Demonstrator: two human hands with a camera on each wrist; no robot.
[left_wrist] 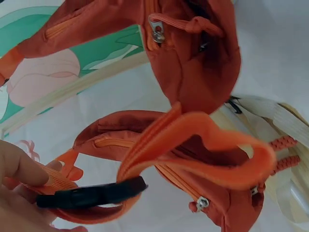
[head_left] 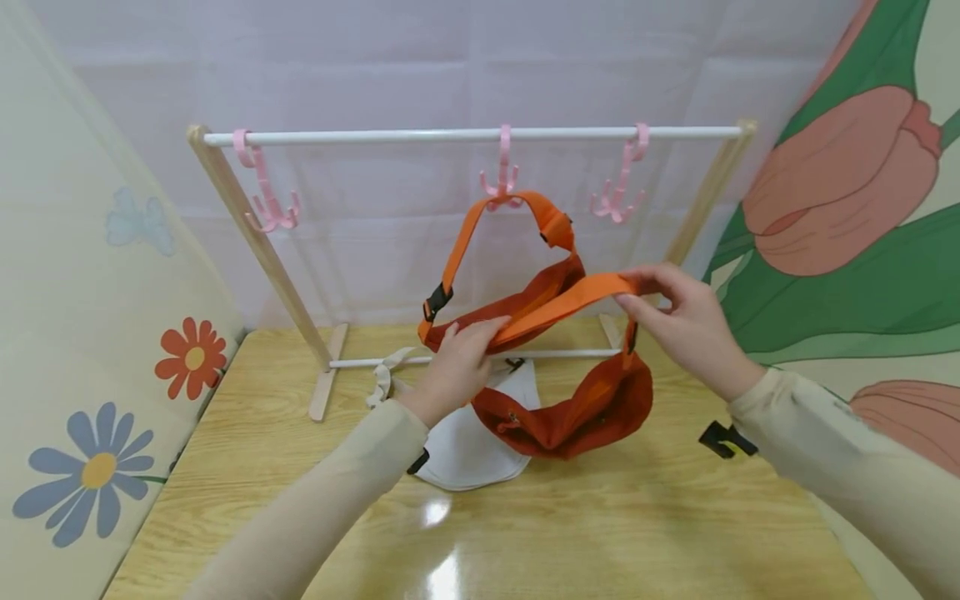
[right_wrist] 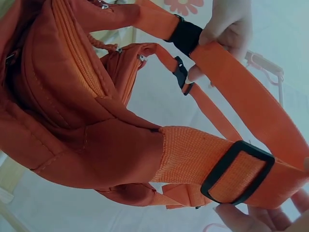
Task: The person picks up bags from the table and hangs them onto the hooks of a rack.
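Observation:
Both hands hold an orange-red waist bag (head_left: 581,421) by its orange strap (head_left: 573,302), its body hanging over the table. My left hand (head_left: 463,362) pinches the strap near a black buckle (right_wrist: 186,36), seen in the right wrist view. Farther along, my right hand (head_left: 686,325) grips the strap between thumb and fingers, close to a black slide adjuster (right_wrist: 236,174). Behind it, a second orange-red waist bag (head_left: 551,282) hangs by its strap from the middle pink hook (head_left: 504,177). The held strap overlaps that bag in the head view.
A white rail (head_left: 390,136) on wooden legs carries more pink hooks at left (head_left: 272,208) and right (head_left: 618,196). A pale grey bag (head_left: 468,450) lies on the wooden table (head_left: 637,533) under the held bag. A black plastic piece (head_left: 726,440) shows beside the right sleeve.

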